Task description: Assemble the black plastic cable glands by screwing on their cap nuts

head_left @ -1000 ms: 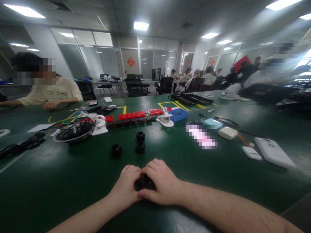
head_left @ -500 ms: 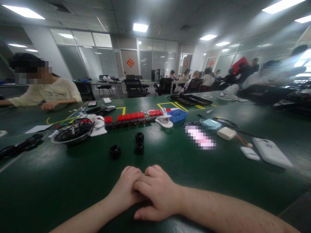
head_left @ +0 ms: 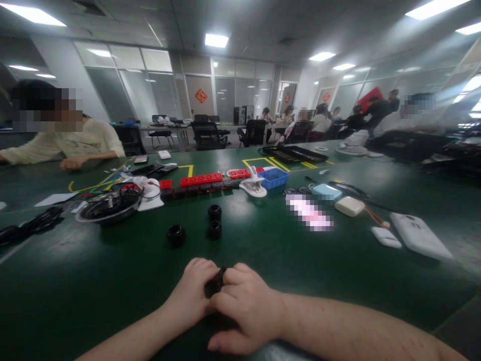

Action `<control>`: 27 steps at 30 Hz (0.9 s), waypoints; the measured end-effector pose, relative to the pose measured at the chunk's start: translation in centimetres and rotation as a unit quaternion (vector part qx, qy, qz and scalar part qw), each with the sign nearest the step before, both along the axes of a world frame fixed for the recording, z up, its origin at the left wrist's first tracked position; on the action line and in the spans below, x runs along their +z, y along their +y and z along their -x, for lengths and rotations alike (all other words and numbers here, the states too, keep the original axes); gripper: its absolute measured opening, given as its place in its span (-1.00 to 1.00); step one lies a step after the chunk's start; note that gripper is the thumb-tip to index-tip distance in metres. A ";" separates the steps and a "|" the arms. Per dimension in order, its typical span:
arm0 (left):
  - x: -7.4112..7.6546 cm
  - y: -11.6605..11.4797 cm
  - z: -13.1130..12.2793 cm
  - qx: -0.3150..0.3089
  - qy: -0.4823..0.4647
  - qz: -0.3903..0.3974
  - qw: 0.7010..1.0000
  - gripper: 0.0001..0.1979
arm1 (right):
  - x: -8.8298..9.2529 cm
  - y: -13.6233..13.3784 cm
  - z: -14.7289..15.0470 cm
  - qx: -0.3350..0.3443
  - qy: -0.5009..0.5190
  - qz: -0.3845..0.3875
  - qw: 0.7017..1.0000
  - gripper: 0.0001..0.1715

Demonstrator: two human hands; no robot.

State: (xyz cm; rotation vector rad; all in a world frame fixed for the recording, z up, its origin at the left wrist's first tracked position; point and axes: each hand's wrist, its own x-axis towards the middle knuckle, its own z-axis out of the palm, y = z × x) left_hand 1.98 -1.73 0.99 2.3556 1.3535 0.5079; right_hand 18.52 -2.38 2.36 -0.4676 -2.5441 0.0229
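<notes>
Low over the near part of the green table (head_left: 124, 281), my left hand (head_left: 192, 287) and my right hand (head_left: 245, 303) meet around a black round part (head_left: 217, 282). Only a dark slice of it shows between the fingers; the rest is covered. Fingers of both hands curl onto it, and my right thumb sticks out below. Just beyond the hands stand a wide black ring-shaped part (head_left: 176, 234) and two smaller black ones, the front one (head_left: 215, 229) close before the rear one (head_left: 214, 211).
A metal bowl (head_left: 107, 213) of black cables is at left. Red blocks (head_left: 201, 179), a white clip-like stand (head_left: 253, 185) and a blue basket (head_left: 274, 178) line the middle. At right lie a white power bank-like box (head_left: 421, 234) and a beige case (head_left: 349, 206). Someone sits far left.
My hands have parted slightly at the fingertips, and the black round part now shows between them. The view has shifted a little. The parts on the table stay put.
</notes>
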 end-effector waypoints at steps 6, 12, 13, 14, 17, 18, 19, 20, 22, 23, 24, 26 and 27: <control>0.2 0.1 -0.1 0.030 0.001 0.000 1.000 -0.88 | 0.4 0.2 -0.3 -0.027 0.020 0.020 0.999 -0.53; 0.2 0.2 -0.1 0.040 -0.006 0.008 0.999 -0.88 | 0.9 0.4 -0.5 -0.059 0.021 0.044 0.997 -0.61; 0.2 0.2 0.0 0.040 -0.006 0.008 0.999 -0.88 | 0.9 0.5 -0.5 -0.068 0.017 0.051 0.996 -0.63; 0.2 0.2 0.0 0.041 -0.005 0.007 0.999 -0.88 | 1.0 0.5 -0.6 -0.078 0.012 0.059 0.995 -0.65; 0.4 0.1 0.0 0.043 0.002 0.008 0.999 -0.87 | 1.1 0.7 -0.7 -0.108 0.004 0.082 0.991 -0.66; 0.4 0.1 0.0 0.042 0.005 0.010 0.999 -0.86 | 1.2 0.8 -0.7 -0.116 0.003 0.088 0.989 -0.66; 0.5 0.1 0.0 0.041 0.007 0.011 0.999 -0.85 | 1.2 0.9 -0.7 -0.122 0.003 0.093 0.988 -0.66; 0.5 0.1 0.0 0.039 0.007 0.011 0.999 -0.85 | 1.2 1.0 -0.8 -0.128 0.003 0.098 0.987 -0.66; 0.5 0.2 -0.1 0.035 0.009 0.005 0.999 -0.84 | 1.2 1.2 -0.8 -0.138 0.002 0.108 0.985 -0.65; 0.4 0.2 -0.1 0.034 0.009 0.000 0.999 -0.83 | 1.2 1.3 -0.9 -0.143 0.000 0.112 0.983 -0.65; 0.3 0.2 -0.1 0.033 0.010 -0.006 0.999 -0.82 | 1.2 1.3 -0.9 -0.147 -0.002 0.115 0.982 -0.64; 0.1 0.3 0.0 0.029 0.010 -0.016 0.999 -0.79 | 1.1 1.5 -0.9 -0.153 -0.007 0.120 0.981 -0.62; 0.0 0.3 0.0 0.025 0.009 -0.019 0.999 -0.77 | 1.1 1.5 -0.9 -0.156 -0.009 0.121 0.980 -0.62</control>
